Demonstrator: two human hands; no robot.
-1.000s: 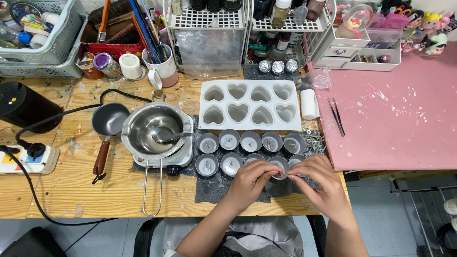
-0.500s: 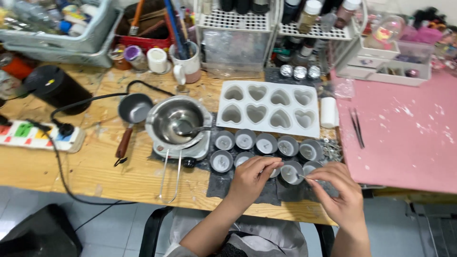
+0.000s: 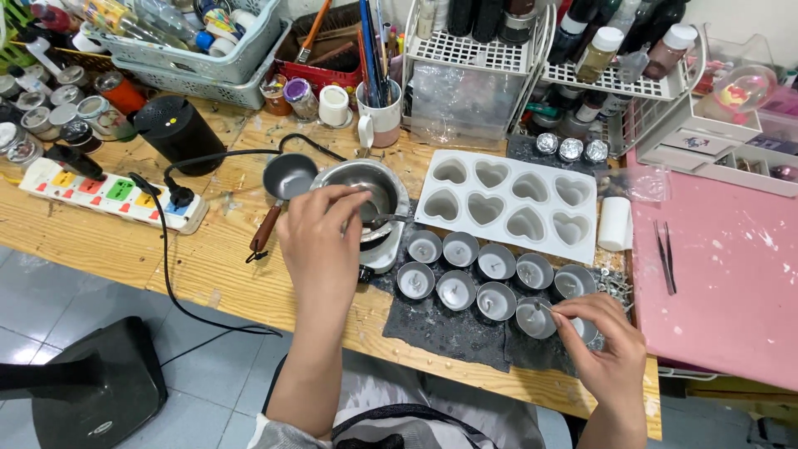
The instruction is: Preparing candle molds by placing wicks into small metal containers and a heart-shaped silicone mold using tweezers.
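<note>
My left hand [image 3: 320, 241] hovers over the near rim of a steel pot [image 3: 374, 185] on a small heater, fingers spread towards a spoon handle [image 3: 395, 219] that sticks out of the pot. I cannot tell whether they touch it. My right hand [image 3: 607, 353] pinches a thin wick [image 3: 544, 308] standing in a small round tin cup [image 3: 532, 320] at the front right of a black mat [image 3: 449, 331]. Several more tin cups [image 3: 455, 289] stand in two rows on that mat.
A white heart-shaped mould [image 3: 507, 204] lies behind the cups, with a white roll [image 3: 615, 223] to its right. A small pan [image 3: 289, 176], black cylinder [image 3: 179, 133] and power strip [image 3: 116, 191] sit left. Tweezers [image 3: 665, 256] lie on the pink mat [image 3: 723, 283]. Racks and baskets line the back.
My left hand has left the tin cups and moved up and left to the steel pot. My right hand stays at the front-right cup. The view has swung left.
</note>
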